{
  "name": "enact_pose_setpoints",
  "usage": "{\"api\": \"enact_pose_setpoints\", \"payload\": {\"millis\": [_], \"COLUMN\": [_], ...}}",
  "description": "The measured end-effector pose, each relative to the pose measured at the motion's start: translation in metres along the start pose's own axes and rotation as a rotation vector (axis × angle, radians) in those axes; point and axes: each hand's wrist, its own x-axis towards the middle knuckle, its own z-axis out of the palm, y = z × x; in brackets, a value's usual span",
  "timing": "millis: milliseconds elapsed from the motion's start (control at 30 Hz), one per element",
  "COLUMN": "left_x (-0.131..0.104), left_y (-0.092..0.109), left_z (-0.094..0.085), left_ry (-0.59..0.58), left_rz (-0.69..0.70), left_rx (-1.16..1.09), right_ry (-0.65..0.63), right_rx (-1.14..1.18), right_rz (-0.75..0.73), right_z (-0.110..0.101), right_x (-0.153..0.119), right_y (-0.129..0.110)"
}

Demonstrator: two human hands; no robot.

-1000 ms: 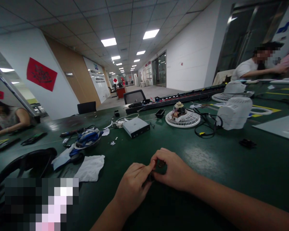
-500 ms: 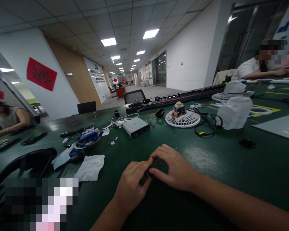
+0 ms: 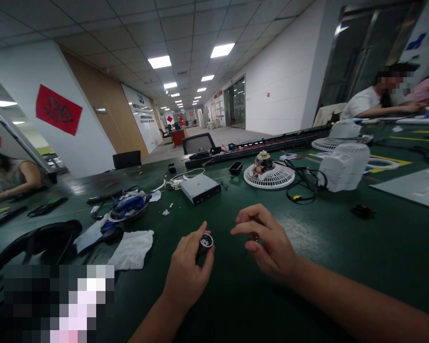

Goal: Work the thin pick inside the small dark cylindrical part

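Note:
My left hand [image 3: 189,267] is closed around a small dark cylinder [image 3: 206,242]. A pale ring rims its open end, which faces up towards me, and light-coloured detail shows inside. To the right, apart from it, my right hand [image 3: 268,238] is raised with thumb and index finger spread. A small brownish piece [image 3: 253,237] shows between these fingers, seemingly held by the curled fingers behind; its kind is too small to make out. Both hands are just above the dark green table [image 3: 229,305].
Beyond my hands lie an optical drive [image 3: 201,189], a black tray [image 3: 236,167] and a white fan grille [image 3: 270,177] with a motor. White housing [image 3: 345,166] and cables stand right. Left are white cloth [image 3: 131,250], a bowl of blue cloth [image 3: 130,205] and headphones [image 3: 35,238]. People sit at both sides.
My hands have parted: the right moved right and its thumb and index finger spread, the small brownish piece shifting with it. The cylinder stays in my left hand, its open end now visible.

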Motion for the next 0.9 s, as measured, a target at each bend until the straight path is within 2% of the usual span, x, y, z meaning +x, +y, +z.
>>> {"api": "enact_pose_setpoints", "payload": {"millis": [67,233,300,433,600,800,900], "left_x": [-0.001,-0.002,-0.002,-0.003,-0.004,-0.003,-0.002], "left_y": [0.0,-0.001,-0.002,-0.003,-0.003,-0.001,-0.002], "left_z": [0.001,0.003,0.004,0.005,0.004,0.003,0.003], "left_ry": [-0.011,-0.061,-0.074,-0.084,-0.089,-0.083,-0.081], "left_rz": [-0.003,0.016,0.025,0.049,0.045,0.033,0.025], "left_rx": [0.009,0.026,0.026,0.007,0.007,0.014,0.025], "right_ry": [0.078,0.237,0.217,0.086,0.014,0.075,0.094], "right_rx": [0.083,0.462,0.494,0.504,0.462,0.328,0.291], "right_rz": [0.032,0.234,0.296,0.383,0.33,0.17,0.144], "right_z": [0.003,0.014,0.018,0.022,0.022,0.016,0.012], "right_x": [-0.002,-0.002,-0.004,-0.007,-0.009,-0.009,-0.008], "right_y": [-0.002,0.0,0.003,0.007,0.006,0.005,0.004]}}
